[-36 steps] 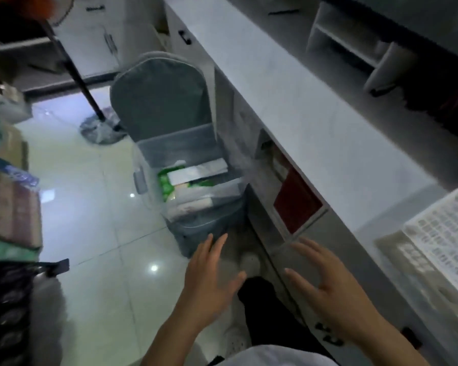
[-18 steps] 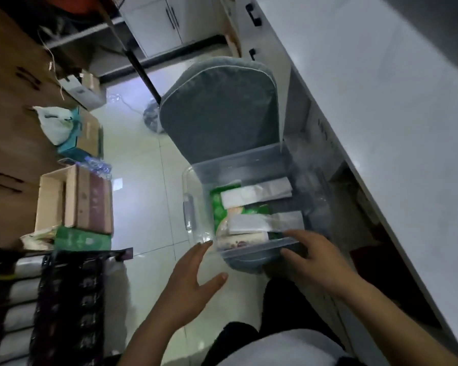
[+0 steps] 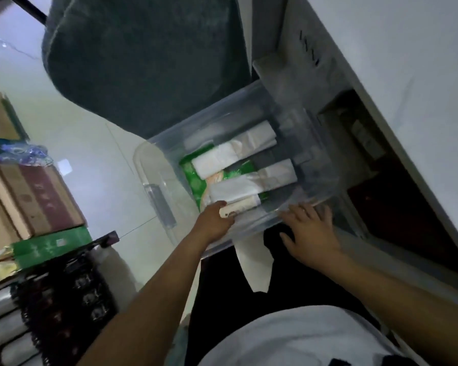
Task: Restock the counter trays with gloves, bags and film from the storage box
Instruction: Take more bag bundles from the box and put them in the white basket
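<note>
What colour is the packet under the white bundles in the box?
Green packet, best seen in the head view.

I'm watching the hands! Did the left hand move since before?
Yes. The left hand went forward over the near rim of the clear storage box and now touches a roll inside; earlier it hovered short of the box.
</note>
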`<state>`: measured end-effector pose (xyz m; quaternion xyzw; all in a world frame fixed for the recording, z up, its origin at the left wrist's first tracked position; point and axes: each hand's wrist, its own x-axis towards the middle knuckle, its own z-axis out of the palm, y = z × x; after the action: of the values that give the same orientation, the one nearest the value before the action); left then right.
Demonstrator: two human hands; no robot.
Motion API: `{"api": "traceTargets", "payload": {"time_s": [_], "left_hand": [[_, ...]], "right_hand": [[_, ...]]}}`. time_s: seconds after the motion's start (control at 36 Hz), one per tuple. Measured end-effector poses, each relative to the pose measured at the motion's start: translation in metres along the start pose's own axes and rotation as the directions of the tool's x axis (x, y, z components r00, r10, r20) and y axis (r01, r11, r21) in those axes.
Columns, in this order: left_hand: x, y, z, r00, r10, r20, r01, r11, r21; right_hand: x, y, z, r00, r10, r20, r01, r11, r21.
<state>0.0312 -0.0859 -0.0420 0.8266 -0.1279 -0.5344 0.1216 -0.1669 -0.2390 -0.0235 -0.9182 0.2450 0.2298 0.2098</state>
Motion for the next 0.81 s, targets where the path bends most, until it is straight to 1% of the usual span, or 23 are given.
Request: {"api": "traceTargets", "payload": {"time_s": [0.06,0.14,0.25,0.28,0.42,0.47,0.58,0.67,0.75,0.81], "left_hand": [[0.031,-0.002,-0.002,1.0,-0.005,0.03,0.002,0.996,0.085],[0.075,-0.003,-0.004,0.998,0.027,0.061,-0.04,0.973,0.228],[0.124,0.001,-0.001,0.995,0.083,0.059,-0.101,0.89,0.445],[0.135,0.003,0.001,0.994,0.094,0.061,-0.111,0.873,0.475],[0.171,0.013,0.014,0.987,0.101,0.123,-0.147,0.877,0.458],[0.18,0.013,0.019,0.988,0.074,0.135,-0.13,0.87,0.475],[0.196,0.011,0.024,0.992,0.07,0.103,-0.117,0.811,0.573],[0.207,0.011,0.028,0.991,0.049,0.123,-0.116,0.762,0.637],[0.212,0.013,0.028,0.988,-0.019,0.155,-0.08,0.789,0.609],[0.216,0.015,0.023,0.987,-0.015,0.161,-0.078,0.829,0.554]], "right_hand": [[-0.006,-0.001,0.012,0.997,0.034,-0.067,-0.031,0.999,0.043],[-0.01,-0.004,0.032,0.988,0.098,-0.118,-0.087,0.992,0.097],[-0.013,-0.011,0.061,0.971,0.183,-0.153,-0.157,0.973,0.169],[-0.012,-0.013,0.066,0.965,0.202,-0.165,-0.17,0.967,0.189],[-0.009,-0.021,0.075,0.946,0.268,-0.184,-0.208,0.934,0.291],[-0.007,-0.025,0.076,0.94,0.288,-0.183,-0.22,0.921,0.321],[-0.003,-0.029,0.078,0.928,0.322,-0.189,-0.235,0.897,0.375],[-0.001,-0.035,0.08,0.91,0.362,-0.201,-0.254,0.872,0.418],[0.0,-0.041,0.082,0.893,0.397,-0.211,-0.267,0.846,0.461],[0.001,-0.043,0.083,0.887,0.413,-0.205,-0.279,0.835,0.475]]}}
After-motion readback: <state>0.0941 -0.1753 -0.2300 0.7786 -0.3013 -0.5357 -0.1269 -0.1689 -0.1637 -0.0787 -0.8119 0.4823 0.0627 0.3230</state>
